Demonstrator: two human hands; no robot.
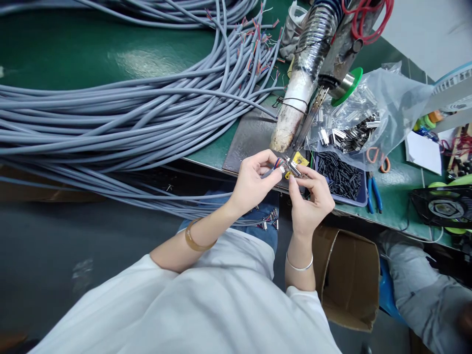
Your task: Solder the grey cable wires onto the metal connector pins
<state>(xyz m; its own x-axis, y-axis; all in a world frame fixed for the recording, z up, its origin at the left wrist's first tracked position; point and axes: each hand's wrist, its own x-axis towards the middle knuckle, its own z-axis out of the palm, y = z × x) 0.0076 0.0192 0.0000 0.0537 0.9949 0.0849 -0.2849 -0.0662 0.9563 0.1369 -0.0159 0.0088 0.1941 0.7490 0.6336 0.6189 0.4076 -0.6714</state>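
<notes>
My left hand (254, 179) pinches the coloured wires (279, 162) at the end of a grey cable, just over the bench's front edge. Close on its right, my right hand (311, 196) has thumb and fingertips closed on a small metal connector (294, 168) with a row of pins. Wires and connector meet between the fingertips; whether they are joined is too small to tell. A yellow piece (300, 159) lies right behind the connector. Above it are the tip of a metal soldering tool (311, 118) and a wrapped hose (289, 120).
Grey cables (147, 118) cover the bench's left. To the right are a bag of connectors (354, 132), a bin of black parts (339, 179), blue-handled pliers (374, 192), a solder spool (348, 86) and a fan (444, 209). A cardboard box (350, 280) stands below; a person sits at far right.
</notes>
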